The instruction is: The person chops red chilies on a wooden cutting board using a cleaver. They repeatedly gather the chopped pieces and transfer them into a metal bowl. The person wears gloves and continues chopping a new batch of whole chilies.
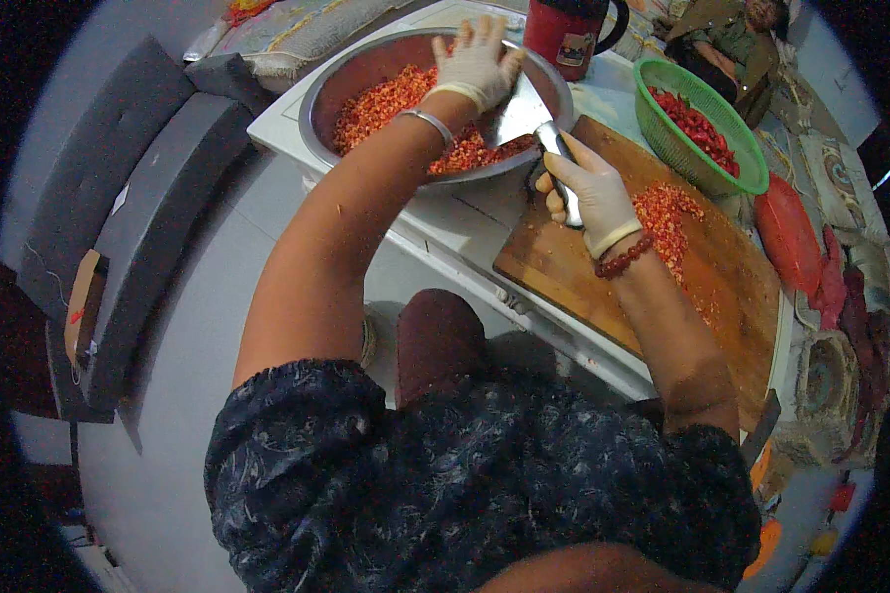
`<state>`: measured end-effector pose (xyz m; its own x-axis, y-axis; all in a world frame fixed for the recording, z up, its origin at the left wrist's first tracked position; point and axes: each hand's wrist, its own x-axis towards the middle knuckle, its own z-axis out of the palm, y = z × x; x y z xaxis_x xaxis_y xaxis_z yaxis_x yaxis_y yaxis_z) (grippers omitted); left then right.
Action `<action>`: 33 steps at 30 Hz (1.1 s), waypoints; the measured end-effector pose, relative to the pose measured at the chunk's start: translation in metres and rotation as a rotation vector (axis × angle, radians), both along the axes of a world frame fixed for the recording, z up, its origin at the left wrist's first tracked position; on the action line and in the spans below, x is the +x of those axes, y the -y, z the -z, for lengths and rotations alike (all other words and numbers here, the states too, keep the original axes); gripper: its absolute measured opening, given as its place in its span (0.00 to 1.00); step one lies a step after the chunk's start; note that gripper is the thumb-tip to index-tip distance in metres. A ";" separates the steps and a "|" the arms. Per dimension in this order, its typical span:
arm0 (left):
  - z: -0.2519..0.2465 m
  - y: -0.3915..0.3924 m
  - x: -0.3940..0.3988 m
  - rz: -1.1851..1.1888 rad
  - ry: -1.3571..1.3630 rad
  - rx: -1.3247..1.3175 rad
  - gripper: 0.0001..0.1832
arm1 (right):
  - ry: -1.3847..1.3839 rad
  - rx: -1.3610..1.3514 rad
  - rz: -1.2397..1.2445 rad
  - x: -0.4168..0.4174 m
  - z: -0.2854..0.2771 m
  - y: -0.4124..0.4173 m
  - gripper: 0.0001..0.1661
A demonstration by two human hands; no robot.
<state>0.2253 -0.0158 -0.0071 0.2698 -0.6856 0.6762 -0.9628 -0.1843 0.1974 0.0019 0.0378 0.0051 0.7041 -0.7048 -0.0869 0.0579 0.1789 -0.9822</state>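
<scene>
My right hand (pixel 593 185), in a pale thin glove, grips the handle of a cleaver (pixel 521 118). The wide steel blade reaches over the right side of a large metal basin (pixel 315 137). Finely chopped red chili (pixel 386 104) fills part of the basin. My left hand (pixel 478 67), gloved too, is over the basin with fingers spread, its edge close against the blade; whether they touch is unclear. Under my right forearm is a wooden cutting board (pixel 564 259), with a smaller heap of chopped chili (pixel 664 222) on it.
A green plastic basket (pixel 645 111) of red chilies (pixel 693 133) stands past the board. Beyond the basin is a red mug (pixel 560 37) with a dark handle. A grey sofa (pixel 163 156) lies left. Someone, a person (pixel 734 55), is at the upper right.
</scene>
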 end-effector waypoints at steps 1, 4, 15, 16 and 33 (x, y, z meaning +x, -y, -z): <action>0.002 -0.003 0.007 -0.039 -0.058 0.054 0.33 | -0.011 -0.029 0.002 -0.002 -0.001 -0.003 0.30; 0.004 -0.017 0.038 -0.189 0.037 0.225 0.25 | -0.057 -0.096 0.016 -0.013 -0.005 -0.006 0.30; -0.027 -0.050 0.107 -0.192 -0.015 0.478 0.35 | -0.132 -0.354 0.339 -0.148 -0.009 -0.005 0.29; -0.029 -0.054 0.083 0.028 -0.082 0.310 0.33 | -0.228 -0.406 0.397 -0.167 -0.007 -0.001 0.29; 0.081 0.030 -0.201 0.329 -0.393 0.581 0.52 | -1.335 -1.132 0.614 -0.314 0.072 0.093 0.26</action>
